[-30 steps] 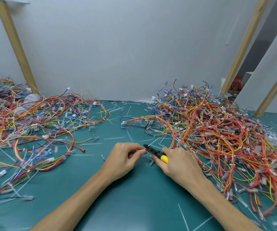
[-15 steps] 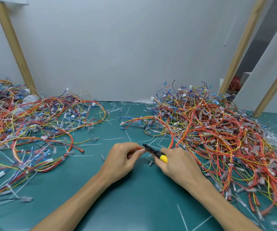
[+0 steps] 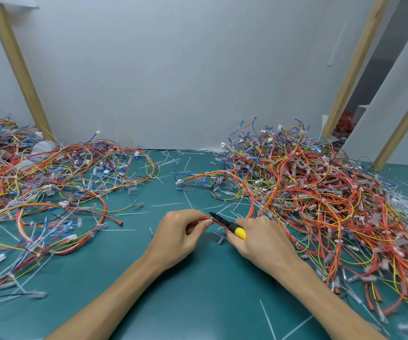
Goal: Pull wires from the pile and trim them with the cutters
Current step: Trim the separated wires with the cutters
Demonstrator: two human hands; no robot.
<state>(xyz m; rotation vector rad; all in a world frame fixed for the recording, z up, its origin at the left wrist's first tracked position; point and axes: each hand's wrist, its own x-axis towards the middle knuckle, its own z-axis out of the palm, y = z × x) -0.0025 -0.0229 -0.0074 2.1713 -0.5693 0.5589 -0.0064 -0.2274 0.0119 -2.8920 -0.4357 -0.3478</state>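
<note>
Pinching with thumb and curled fingers, the left grip (image 3: pixel 176 236) holds a short bundle of red and orange insulated wire (image 3: pixel 201 219) low over the teal-green desk (image 3: pixel 198 290), near the middle of the scene. The right grip (image 3: pixel 264 244) is closed round the small cutters with black blades and a yellow handle (image 3: pixel 227 224). The handle end shows between the fingers, and the blades point left and slightly far, toward the held wire. The blade tips reach the wire right at the left thumb; whether they bite into it I cannot tell. Both forearms come in from the near edge and meet over the desk.

The wire runs right from the left grip, behind the cutters, toward the large tangled pile of red, orange, yellow and blue wires with clear plastic connectors (image 3: pixel 320 197), which fills the right side from near to far. A second, flatter spread of the same mixed wires (image 3: pixel 51 182) covers the left side, well apart from both hands.

Thin white cable-tie offcuts (image 3: pixel 267 320) lie scattered on the desk, and a denser heap of white strips (image 3: pixel 404 204) sits at the right edge of the big pile. A white wall panel (image 3: pixel 173 69) closes the far side, with a leaning pale wooden post (image 3: pixel 19 69) on the left and another (image 3: pixel 355 67) on the right.
</note>
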